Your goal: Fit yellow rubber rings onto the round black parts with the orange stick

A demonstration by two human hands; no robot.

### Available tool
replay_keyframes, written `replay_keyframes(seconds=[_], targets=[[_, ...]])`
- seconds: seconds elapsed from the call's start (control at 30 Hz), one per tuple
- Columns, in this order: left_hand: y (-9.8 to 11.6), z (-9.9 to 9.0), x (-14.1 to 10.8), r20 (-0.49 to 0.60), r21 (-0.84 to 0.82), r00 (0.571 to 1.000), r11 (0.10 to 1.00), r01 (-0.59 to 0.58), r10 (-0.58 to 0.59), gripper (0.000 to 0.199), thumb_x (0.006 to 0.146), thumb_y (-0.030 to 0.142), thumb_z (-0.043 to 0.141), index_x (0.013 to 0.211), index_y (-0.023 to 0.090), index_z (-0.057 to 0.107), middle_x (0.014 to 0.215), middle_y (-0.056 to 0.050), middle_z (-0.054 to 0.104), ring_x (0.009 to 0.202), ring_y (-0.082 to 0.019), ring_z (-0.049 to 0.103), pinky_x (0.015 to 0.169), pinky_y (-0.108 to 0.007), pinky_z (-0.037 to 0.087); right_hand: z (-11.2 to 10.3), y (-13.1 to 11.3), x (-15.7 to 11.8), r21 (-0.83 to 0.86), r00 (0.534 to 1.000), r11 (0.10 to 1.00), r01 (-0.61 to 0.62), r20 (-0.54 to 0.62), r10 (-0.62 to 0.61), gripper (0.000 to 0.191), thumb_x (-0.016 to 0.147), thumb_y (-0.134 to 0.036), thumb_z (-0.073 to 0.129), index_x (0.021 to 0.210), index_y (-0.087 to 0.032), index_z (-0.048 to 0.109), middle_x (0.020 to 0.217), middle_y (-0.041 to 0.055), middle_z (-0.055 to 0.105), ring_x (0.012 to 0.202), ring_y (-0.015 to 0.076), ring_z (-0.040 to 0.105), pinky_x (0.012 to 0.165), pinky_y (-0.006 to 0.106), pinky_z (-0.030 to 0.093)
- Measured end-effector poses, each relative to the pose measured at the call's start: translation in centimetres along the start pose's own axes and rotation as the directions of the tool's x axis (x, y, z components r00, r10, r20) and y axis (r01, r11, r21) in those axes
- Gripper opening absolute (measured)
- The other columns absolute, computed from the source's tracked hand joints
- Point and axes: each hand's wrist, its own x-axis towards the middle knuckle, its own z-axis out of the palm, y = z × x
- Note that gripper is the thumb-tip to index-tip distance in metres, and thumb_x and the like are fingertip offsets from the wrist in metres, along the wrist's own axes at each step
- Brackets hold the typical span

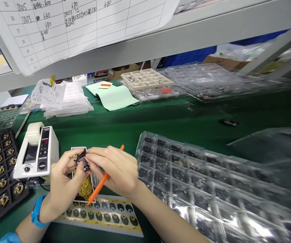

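Between my hands is a small dark ring-shaped part point(85, 163), partly hidden by my fingers. My left hand point(68, 180) grips it with thumb and fingers from the left. Fingertips of my right hand point(116, 168) pinch its upper right side, and an orange pen-like stick point(99, 189) is also tucked in that hand, its tip pointing down left. Below my hands stands a white-rimmed box point(94, 192) with many small yellow rings point(86, 188). Under it lies a sheet of round stickers point(104, 216), with several peeled spots along its rows.
At the left are a white tape dispenser point(37, 152) and a black foam tray point(2, 179) of round gold-ringed parts. Clear blister trays point(186, 175) holding dark parts cover the right. Behind lie green paper point(117, 98), a beige compartment tray point(146, 79), and an overhanging shelf point(135, 47).
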Motion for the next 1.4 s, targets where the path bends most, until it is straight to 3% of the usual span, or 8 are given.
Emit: replay_keyframes(seconds=[0.37,0.6,0.8,0.9,1.07,1.13,1.2,1.4], targets=[[-0.3,0.2,-0.4,-0.019,0.197,0.992,0.973,-0.117,0.123,0.022,0.09,0.014,0.057,0.11,0.019,0.066,0.085,-0.002,0.075,0.069,-0.016,0.072,0.067,-0.02,0.061,-0.3,0.3,-0.1,-0.045,0.995,0.995,0.086,0.053,-0.084,0.013,0.095,-0.011,0.046,0.098,-0.017,0.058,0.089,0.0071,0.072,0.062,0.0152,0.06,0.054,0.028,0.045],[0.2,0.6,-0.1,-0.068,0.297,0.968,0.931,-0.212,0.242,0.021,0.086,0.012,0.056,0.104,0.018,0.065,0.088,-0.002,0.076,0.067,-0.014,0.072,0.067,-0.017,0.06,0.5,-0.4,-0.6,-0.107,1.0,0.994,0.022,-0.001,-0.022,0.018,0.087,-0.006,0.056,0.1,-0.019,0.059,0.088,0.0077,0.073,0.066,0.0172,0.065,0.056,0.028,0.049],[-0.3,0.4,0.4,-0.085,0.164,0.994,0.985,-0.048,0.063,0.017,0.084,0.018,0.057,0.1,0.017,0.063,0.082,-0.003,0.074,0.072,-0.017,0.072,0.067,-0.022,0.058,0.7,-0.4,-0.5,-0.078,1.0,0.997,-0.022,0.007,0.023,0.017,0.086,-0.004,0.059,0.097,-0.018,0.056,0.086,0.0076,0.071,0.067,0.017,0.063,0.058,0.028,0.049],[-0.6,-0.1,1.3,-0.054,0.0,0.992,0.993,0.117,-0.117,0.013,0.081,0.024,0.063,0.091,0.017,0.058,0.069,-0.001,0.068,0.062,-0.015,0.065,0.059,-0.022,0.055,-0.2,0.0,0.0,0.149,0.976,0.967,-0.206,0.096,0.193,0.014,0.088,-0.013,0.061,0.098,-0.019,0.054,0.086,0.0051,0.067,0.064,0.0142,0.057,0.055,0.026,0.046],[-0.5,-0.8,2.6,0.093,-0.223,0.97,0.945,0.24,-0.224,0.019,0.074,0.027,0.074,0.075,0.015,0.058,0.066,0.001,0.06,0.058,-0.012,0.06,0.056,-0.02,0.053,-1.7,1.2,0.4,0.394,0.791,0.691,-0.606,0.385,0.475,0.009,0.095,-0.023,0.049,0.094,-0.019,0.057,0.081,0.0013,0.057,0.058,0.0112,0.045,0.052,0.023,0.039],[-0.4,-0.7,2.7,0.163,-0.29,0.959,0.917,0.273,-0.233,0.018,0.074,0.025,0.074,0.075,0.015,0.059,0.067,0.001,0.059,0.054,-0.011,0.06,0.056,-0.021,0.054,-1.7,1.6,0.4,0.411,0.722,0.612,-0.676,0.535,0.438,0.012,0.096,-0.025,0.049,0.091,-0.019,0.058,0.077,0.0003,0.054,0.059,0.0113,0.045,0.053,0.023,0.037],[-0.4,-0.7,2.7,0.217,-0.333,0.942,0.888,0.318,-0.256,0.017,0.074,0.024,0.073,0.075,0.015,0.059,0.068,0.002,0.057,0.049,-0.011,0.059,0.051,-0.022,0.054,-1.6,1.7,0.4,0.439,0.698,0.58,-0.686,0.621,0.356,0.013,0.096,-0.025,0.048,0.089,-0.019,0.056,0.074,-0.0007,0.051,0.06,0.011,0.043,0.054,0.022,0.036],[-0.4,-0.9,2.5,0.239,-0.252,0.938,0.917,0.31,-0.251,0.014,0.07,0.02,0.069,0.069,0.016,0.055,0.063,0.004,0.05,0.047,-0.009,0.051,0.041,-0.017,0.046,-1.5,1.5,0.4,0.521,0.769,0.636,-0.569,0.611,0.187,0.016,0.099,-0.018,0.044,0.084,-0.019,0.05,0.072,-0.0028,0.046,0.06,0.0096,0.039,0.055,0.021,0.031]])
